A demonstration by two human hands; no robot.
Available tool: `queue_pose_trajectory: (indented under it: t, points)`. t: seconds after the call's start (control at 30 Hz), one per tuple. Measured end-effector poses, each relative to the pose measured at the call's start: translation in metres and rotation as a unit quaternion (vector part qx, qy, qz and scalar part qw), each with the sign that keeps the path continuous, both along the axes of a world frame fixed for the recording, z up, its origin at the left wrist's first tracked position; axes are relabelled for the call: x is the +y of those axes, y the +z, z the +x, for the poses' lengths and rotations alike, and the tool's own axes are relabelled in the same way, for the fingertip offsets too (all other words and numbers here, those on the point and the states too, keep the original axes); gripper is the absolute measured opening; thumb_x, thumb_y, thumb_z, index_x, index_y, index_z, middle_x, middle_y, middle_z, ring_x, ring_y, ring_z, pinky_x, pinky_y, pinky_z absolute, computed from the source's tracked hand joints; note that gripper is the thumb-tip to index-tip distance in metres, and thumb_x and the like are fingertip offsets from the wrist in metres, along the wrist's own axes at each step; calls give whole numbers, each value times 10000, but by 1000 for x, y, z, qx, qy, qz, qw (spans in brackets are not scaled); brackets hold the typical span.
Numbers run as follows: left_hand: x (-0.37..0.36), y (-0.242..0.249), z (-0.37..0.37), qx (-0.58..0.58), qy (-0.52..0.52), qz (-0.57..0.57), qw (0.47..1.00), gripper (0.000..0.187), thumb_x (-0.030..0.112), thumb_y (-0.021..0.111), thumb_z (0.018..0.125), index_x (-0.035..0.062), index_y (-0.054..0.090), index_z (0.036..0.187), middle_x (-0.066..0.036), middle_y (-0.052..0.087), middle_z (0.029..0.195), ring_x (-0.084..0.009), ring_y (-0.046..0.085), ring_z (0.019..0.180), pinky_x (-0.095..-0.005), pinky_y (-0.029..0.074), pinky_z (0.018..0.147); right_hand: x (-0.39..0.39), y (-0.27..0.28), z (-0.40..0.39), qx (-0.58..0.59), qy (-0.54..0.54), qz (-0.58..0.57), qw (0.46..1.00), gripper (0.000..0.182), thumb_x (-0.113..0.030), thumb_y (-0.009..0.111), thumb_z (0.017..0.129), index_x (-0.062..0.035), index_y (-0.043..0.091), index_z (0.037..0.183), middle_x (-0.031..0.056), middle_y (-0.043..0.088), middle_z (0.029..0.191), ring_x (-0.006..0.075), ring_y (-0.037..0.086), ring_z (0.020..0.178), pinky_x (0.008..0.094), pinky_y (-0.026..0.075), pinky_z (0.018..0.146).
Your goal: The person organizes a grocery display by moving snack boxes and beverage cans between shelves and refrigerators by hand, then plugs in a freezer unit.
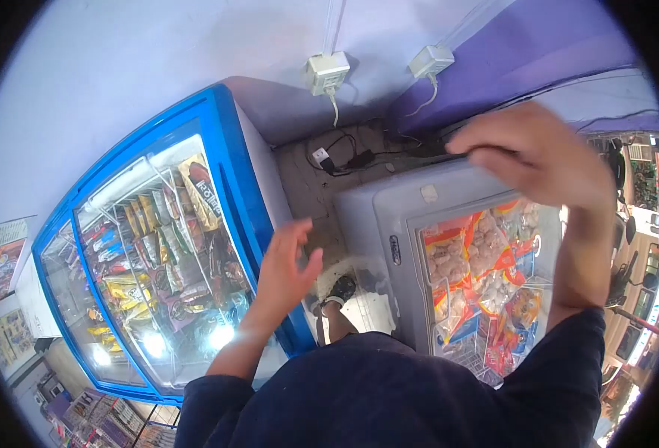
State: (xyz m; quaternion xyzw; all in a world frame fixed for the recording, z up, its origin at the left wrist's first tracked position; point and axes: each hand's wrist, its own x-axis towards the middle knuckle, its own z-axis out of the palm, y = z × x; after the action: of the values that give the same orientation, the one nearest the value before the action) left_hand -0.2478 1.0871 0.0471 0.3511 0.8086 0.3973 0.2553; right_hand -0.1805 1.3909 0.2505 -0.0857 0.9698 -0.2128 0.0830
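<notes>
My left hand [288,261] is held up beside the blue-framed display freezer [232,172], its fingers and thumb apart with nothing between them. Over the far end of the grey chest freezer [359,224], my right hand [535,153] is raised with fingers curled toward the thumb; I cannot tell what, if anything, is in them. Under the grey freezer's glass lie red and orange packets of pale round food [482,254] and a wire basket [479,362]. Ice-cream style packs [169,216] fill the blue freezer.
Black cables and a white plug [320,155] lie on the floor between the freezers and the wall. Two white socket boxes [328,72] are fixed to the wall. My foot [339,290] stands in the narrow gap. Parked vehicles show outside at the right.
</notes>
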Motion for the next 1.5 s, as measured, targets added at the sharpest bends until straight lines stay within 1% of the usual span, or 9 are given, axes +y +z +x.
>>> queue_pose_trajectory:
  t: [0.17, 0.37, 0.43, 0.5, 0.7, 0.9, 1.1, 1.27, 1.5]
  points:
    - [66, -13, -51, 242, -29, -39, 969, 866, 134, 751, 640, 80, 285, 1368, -198, 344, 1366, -364, 343, 1254, -407, 314, 1031, 18, 121, 41, 91, 92, -73, 989, 257, -97, 533, 870, -15, 571, 1110, 180, 633, 952, 229, 630, 750, 277, 507, 633]
    - [139, -72, -71, -255, -192, 132, 938, 603, 176, 797, 623, 56, 526, 1148, -102, 560, 1128, -211, 528, 1068, -305, 414, 909, 80, 186, 94, 222, 42, -292, 929, 235, -154, 536, 902, -40, 582, 1102, 171, 666, 915, 204, 646, 721, 275, 510, 553]
    - [147, -54, -50, -275, -207, 167, 924, 607, 124, 781, 692, 70, 485, 1220, -44, 564, 1128, -147, 504, 1089, -280, 396, 923, 171, 183, 133, 531, -304, -372, 698, 256, -200, 567, 891, -58, 583, 1104, 146, 668, 929, 207, 646, 768, 290, 508, 578]
    - [160, -60, -29, -116, -213, 342, 908, 617, 75, 758, 709, 87, 457, 1248, -35, 589, 1063, -131, 553, 1014, -284, 425, 881, 137, 193, 114, 128, -100, -541, 825, 351, -170, 573, 842, 51, 523, 1110, 69, 573, 891, 143, 486, 821, 242, 370, 729]
    - [142, -24, -39, -475, -100, 321, 813, 697, -30, 663, 739, 100, 324, 1334, -78, 587, 1030, -104, 578, 810, -224, 473, 699, 150, 99, 81, 290, -364, -197, 863, 351, -263, 514, 921, -6, 536, 1159, 70, 605, 948, 119, 532, 823, 254, 395, 749]
    - [129, -43, -89, -297, -52, 249, 920, 451, 315, 417, 955, 64, 233, 1281, -52, 537, 829, -70, 434, 597, -232, 373, 561, 127, -78, 53, 192, -338, 278, 879, 410, -146, 624, 759, -52, 527, 1146, 172, 505, 1228, 324, 461, 1167, 395, 354, 999]
    - [143, -54, -90, -341, 21, 361, 868, 235, 186, 634, 865, 60, 520, 1028, 5, 568, 893, -54, 517, 773, -195, 406, 697, -27, -177, -17, 95, -231, 98, 963, 656, -313, 643, 761, -32, 393, 1298, 169, 491, 1237, 322, 484, 1132, 406, 434, 913]
    - [142, -58, -88, -369, 43, 350, 860, 166, 153, 662, 841, 64, 562, 941, 25, 578, 878, -39, 510, 800, -203, 409, 703, -48, -202, -46, 220, -199, 191, 936, 204, -252, 602, 789, -57, 543, 785, 64, 562, 728, 220, 558, 736, 324, 483, 604]
    - [139, -57, -95, -449, 74, 291, 841, 198, 226, 655, 845, 88, 563, 952, 39, 558, 844, -30, 489, 708, -200, 400, 628, -49, -214, -58, 239, -188, 195, 932, 193, -241, 593, 792, -53, 546, 794, 65, 562, 732, 224, 559, 733, 325, 486, 612]
